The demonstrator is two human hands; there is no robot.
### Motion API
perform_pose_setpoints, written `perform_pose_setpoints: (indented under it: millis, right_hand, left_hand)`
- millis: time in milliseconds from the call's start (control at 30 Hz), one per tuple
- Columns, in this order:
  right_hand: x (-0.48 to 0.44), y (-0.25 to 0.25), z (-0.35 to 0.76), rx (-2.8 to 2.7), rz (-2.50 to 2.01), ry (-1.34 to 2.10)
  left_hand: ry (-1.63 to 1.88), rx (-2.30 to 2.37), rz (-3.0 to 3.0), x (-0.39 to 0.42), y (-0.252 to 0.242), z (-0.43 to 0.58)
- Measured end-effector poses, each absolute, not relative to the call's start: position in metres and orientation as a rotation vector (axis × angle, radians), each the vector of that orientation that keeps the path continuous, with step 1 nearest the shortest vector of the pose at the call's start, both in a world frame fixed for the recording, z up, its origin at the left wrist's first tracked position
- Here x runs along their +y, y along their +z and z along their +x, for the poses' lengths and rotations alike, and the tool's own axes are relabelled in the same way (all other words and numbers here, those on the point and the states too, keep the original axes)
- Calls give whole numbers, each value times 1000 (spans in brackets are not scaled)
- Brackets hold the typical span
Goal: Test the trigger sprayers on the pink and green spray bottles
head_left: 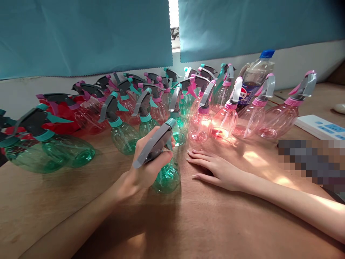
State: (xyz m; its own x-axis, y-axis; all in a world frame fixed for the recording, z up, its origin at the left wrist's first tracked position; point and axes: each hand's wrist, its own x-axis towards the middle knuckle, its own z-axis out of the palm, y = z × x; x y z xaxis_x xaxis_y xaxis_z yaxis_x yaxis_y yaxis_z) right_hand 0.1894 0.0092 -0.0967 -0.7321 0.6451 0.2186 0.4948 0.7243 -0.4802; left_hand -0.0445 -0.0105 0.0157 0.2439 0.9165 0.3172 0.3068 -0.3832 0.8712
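Observation:
My left hand [144, 169] is wrapped round the neck of a green spray bottle [168, 178], just below its grey and teal trigger head. The bottle stands on the wooden table [210, 223], and my fingers hide its collar. To its right, my right hand [215, 167] lies flat on the tabletop with its fingers stretched out, holding nothing. Beyond it a pink spray bottle [199, 127] stands upright, with another pink spray bottle [223, 124] beside it. Behind my left hand is a green spray bottle [126, 138] with a teal collar.
Several more green and pink spray bottles crowd the back of the table. A large soda bottle [260, 68] with a blue cap stands at the back right. A white power strip [314, 124] lies at the right. Blue-green curtains [86, 36] hang behind.

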Motion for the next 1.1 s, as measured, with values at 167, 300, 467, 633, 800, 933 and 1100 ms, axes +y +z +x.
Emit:
perform_pose_setpoints:
  millis: [167,300,467,633,800,933,1100]
  right_hand:
    - [9,-97,189,-2529,-886,586]
    - [10,-97,190,-2512,-864,596]
    - [9,-98,190,-2519,-867,583]
    - [9,-96,190,-2515,-852,572]
    - [9,-94,189,-2514,-848,576]
    - [10,-95,189,-2519,-837,551]
    - [9,-94,188,-2527,-842,518]
  left_hand:
    - [1117,1153,1812,-11,17,-45]
    - [1166,1137,1813,-9,16,-44]
    - [1229,1078,1843,-7,10,-43]
    - [1203,1154,1849,-8,7,-44]
    - [1201,1199,1889,-10,9,-44]
    - [1215,1202,1849,-12,7,-42]
    - [1222,1150,1815,-12,2,-40]
